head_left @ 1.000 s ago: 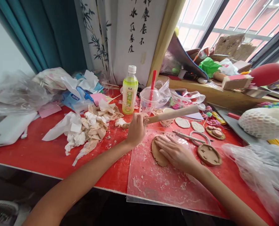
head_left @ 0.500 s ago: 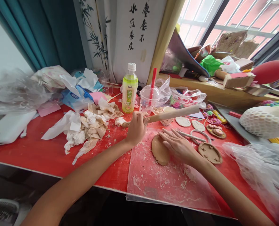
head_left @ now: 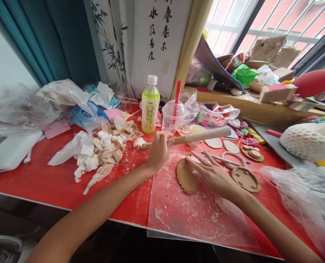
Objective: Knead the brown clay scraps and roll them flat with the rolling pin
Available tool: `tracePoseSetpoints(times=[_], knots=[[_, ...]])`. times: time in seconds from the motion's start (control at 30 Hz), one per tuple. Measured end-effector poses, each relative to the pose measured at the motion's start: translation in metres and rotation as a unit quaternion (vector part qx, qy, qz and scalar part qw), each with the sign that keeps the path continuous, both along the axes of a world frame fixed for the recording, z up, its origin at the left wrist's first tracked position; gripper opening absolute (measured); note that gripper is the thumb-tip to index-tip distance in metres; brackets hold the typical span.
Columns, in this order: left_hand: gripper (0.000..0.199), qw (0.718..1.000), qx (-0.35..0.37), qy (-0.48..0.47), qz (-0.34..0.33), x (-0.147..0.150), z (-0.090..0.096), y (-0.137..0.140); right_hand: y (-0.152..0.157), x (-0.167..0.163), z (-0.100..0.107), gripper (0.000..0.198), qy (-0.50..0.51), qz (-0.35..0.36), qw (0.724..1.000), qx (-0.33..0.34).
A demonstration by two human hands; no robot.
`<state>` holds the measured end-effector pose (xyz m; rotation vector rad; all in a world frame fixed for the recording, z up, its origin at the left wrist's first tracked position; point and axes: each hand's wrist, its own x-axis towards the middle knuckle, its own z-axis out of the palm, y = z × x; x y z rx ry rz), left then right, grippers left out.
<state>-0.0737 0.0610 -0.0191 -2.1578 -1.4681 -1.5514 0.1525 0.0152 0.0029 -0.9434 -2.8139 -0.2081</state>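
My left hand (head_left: pixel 158 151) grips one end of a wooden rolling pin (head_left: pixel 198 136), which is held above the table and points to the right. A flat brown slab of clay (head_left: pixel 186 176) lies on a clear plastic sheet (head_left: pixel 190 212) on the red table (head_left: pixel 42 179). My right hand (head_left: pixel 212 172) lies flat with fingers spread, its fingertips on the right edge of the clay slab.
A round clay disc with cut marks (head_left: pixel 245 179) and a metal ring (head_left: pixel 233 159) lie right of my hand. A green drink bottle (head_left: pixel 150 105), a plastic cup with a red straw (head_left: pixel 173 117), crumpled tissues (head_left: pixel 104 149) and plastic bags (head_left: pixel 302 197) crowd the table.
My right hand has slid off the top of the clay slab to its right edge, uncovering it. The rolling pin in my left hand has stayed put.
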Motion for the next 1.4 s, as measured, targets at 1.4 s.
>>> tracePoseSetpoints(times=[1.4], knots=[[0.035,0.943,-0.076,0.323,-0.036,0.014,0.017,0.018,0.064,-0.012,-0.009,0.069,0.070,-0.197,0.961,0.181]])
